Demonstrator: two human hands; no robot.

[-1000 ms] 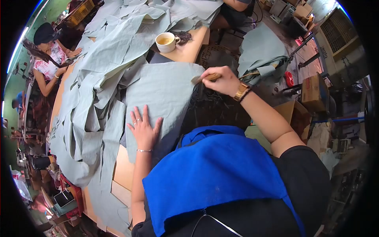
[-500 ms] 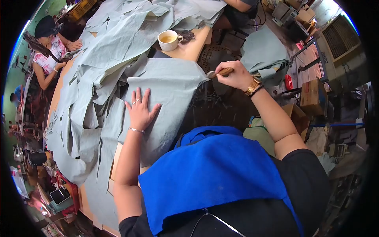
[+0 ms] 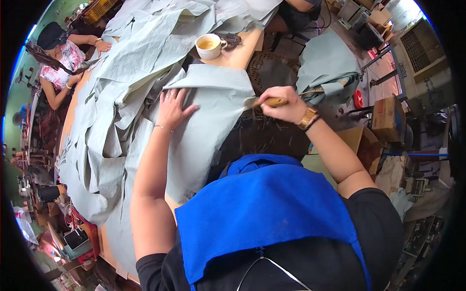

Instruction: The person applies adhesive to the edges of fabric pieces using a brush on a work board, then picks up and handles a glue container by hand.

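Note:
A large grey-green sheet (image 3: 208, 121), leather-like and with a folded-over flap at its far side, lies over the table's edge in front of me. My left hand (image 3: 174, 109) rests flat on it with the fingers spread, the fingertips by the flap. Closed round a short wooden-handled tool (image 3: 275, 102), my right hand (image 3: 287, 104) is at the sheet's right edge. The tool's tip meets that edge, but its exact shape is blurred. Behind the sheet stands a white cup (image 3: 208, 46) with yellowish liquid in it.
Layered grey-green sheets (image 3: 107, 111) cover much of the table. More hang at a stand (image 3: 327, 63) on the right. A co-worker (image 3: 60, 63) sits at the left side; another person (image 3: 301, 12) is at the far end. Cardboard boxes (image 3: 388, 119) stand to the right.
My right hand has moved a little down and nearer along the sheet's edge with the tool. My left hand has slid up, towards the flap, and the sheet has shifted slightly.

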